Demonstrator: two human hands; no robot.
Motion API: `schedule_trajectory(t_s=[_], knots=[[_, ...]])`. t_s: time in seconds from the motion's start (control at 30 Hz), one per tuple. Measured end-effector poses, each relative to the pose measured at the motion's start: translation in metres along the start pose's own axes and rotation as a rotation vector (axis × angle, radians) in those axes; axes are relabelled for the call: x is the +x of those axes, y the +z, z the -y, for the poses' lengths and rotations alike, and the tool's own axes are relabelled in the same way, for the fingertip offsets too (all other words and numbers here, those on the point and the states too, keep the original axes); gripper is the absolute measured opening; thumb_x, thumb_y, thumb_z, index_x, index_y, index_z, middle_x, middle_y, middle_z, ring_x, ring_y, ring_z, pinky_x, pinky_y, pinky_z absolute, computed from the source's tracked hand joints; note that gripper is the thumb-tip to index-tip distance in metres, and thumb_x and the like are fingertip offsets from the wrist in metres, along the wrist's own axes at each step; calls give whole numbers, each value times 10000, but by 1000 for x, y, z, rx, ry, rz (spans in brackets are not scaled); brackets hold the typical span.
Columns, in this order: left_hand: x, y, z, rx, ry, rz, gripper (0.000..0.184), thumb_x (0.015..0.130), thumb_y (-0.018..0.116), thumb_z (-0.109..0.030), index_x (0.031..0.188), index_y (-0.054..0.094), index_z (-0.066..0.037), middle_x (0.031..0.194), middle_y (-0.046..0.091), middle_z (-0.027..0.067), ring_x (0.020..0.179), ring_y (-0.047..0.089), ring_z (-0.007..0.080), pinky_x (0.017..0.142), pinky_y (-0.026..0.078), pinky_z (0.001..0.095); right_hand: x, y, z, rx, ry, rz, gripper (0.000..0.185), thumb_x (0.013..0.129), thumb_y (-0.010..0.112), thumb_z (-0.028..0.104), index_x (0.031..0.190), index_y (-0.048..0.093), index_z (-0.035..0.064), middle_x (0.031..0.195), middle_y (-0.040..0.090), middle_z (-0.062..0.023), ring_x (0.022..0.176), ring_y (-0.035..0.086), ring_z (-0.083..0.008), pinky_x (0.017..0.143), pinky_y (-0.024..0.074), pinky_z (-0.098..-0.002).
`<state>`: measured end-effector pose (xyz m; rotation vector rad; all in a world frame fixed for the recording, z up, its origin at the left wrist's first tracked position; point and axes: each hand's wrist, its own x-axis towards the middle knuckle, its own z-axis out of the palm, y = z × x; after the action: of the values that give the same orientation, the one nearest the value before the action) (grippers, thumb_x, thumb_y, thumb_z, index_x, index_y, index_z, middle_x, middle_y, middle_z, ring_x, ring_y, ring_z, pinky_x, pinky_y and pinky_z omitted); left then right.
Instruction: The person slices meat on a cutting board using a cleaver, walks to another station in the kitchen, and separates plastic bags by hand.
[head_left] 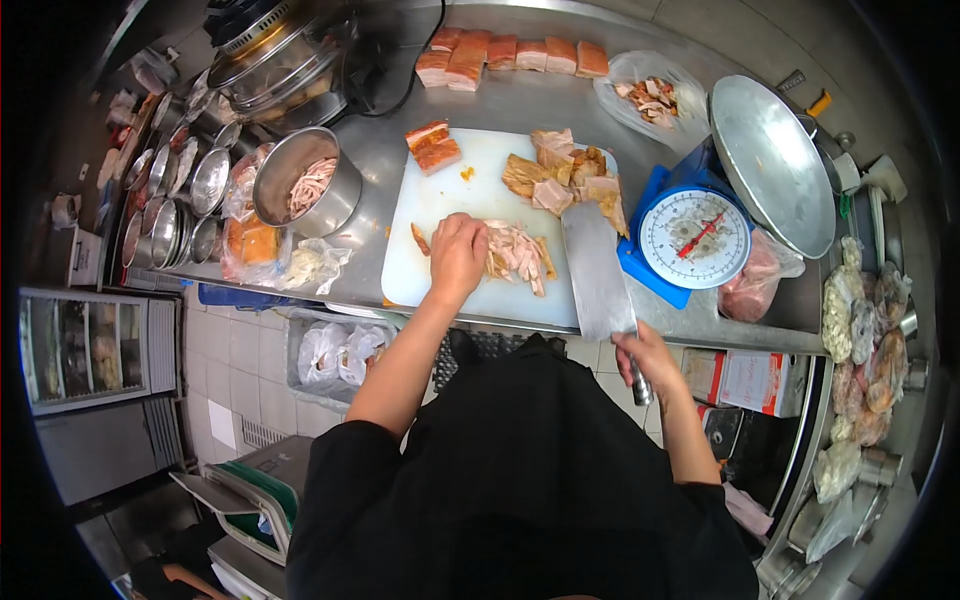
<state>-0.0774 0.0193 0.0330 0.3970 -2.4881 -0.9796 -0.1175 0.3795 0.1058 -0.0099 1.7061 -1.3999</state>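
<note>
My right hand (648,360) grips the handle of a cleaver (598,270), its broad blade lying over the right edge of the white cutting board (420,200). My left hand (458,258) rests on the board, fingers curled and pressed together at the left end of a pile of sliced meat (518,255); its fingertips are partly hidden. A small brown piece of meat (421,239) lies left of that hand. Larger chunks of cooked meat (565,172) sit at the board's upper right. Roasted pork belly pieces (433,147) lie at its upper left corner.
A blue dial scale (692,225) with a metal pan (772,165) stands right of the board. Left is a steel pot (330,190) holding meat strips. Behind are a row of pork belly blocks (512,54) and a plastic bag of meat pieces (652,100).
</note>
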Motion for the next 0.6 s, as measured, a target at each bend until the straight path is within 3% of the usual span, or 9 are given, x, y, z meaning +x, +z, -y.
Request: schedule_trajectory(t_s=[0.07,0.1,0.17,0.27,0.4,0.6], knots=[[1,10,-2,291,124,-172,338,985,660,-260,1207,675,-5,1302,619,208,1306,523,401,1156,374,515,-13,-1,-15,-22,58,-30,169,1013,597,213,1029,534,57,578,513,-26,394,489,-153,390,396,-298],[0,15,-1,293,122,-164,338,985,660,-260,1207,675,-5,1302,619,208,1306,523,401,1156,374,515,-15,-1,-25,9,80,-33,167,1017,595,210,1042,538,56,578,512,-26,398,491,-153,393,398,-298],[-5,28,1,282,24,-97,454,1003,633,-346,1305,650,-7,1447,540,225,1434,421,401,1240,255,510,-16,-1,-37,44,123,-13,160,1027,589,203,1082,552,58,583,515,-25,412,501,-151,399,404,-299],[-10,41,-13,143,1,-25,504,1016,607,-392,1337,630,-4,1464,531,226,1443,413,402,1238,260,511,-1,13,-38,47,137,30,174,1033,581,204,1125,550,59,587,514,-26,423,511,-149,408,415,-301],[-16,39,-47,213,124,-16,590,969,656,-453,1383,608,-35,1469,511,224,1414,430,420,1231,264,510,38,54,-13,-77,72,99,225,1029,589,215,1132,512,30,588,517,-37,415,508,-157,409,422,-305],[-13,42,-25,59,61,-202,488,940,696,-239,1361,602,-10,1472,498,240,1391,439,449,1158,370,523,78,103,14,-176,32,251,278,1026,580,221,1179,535,-7,612,558,-57,434,543,-176,451,459,-339]])
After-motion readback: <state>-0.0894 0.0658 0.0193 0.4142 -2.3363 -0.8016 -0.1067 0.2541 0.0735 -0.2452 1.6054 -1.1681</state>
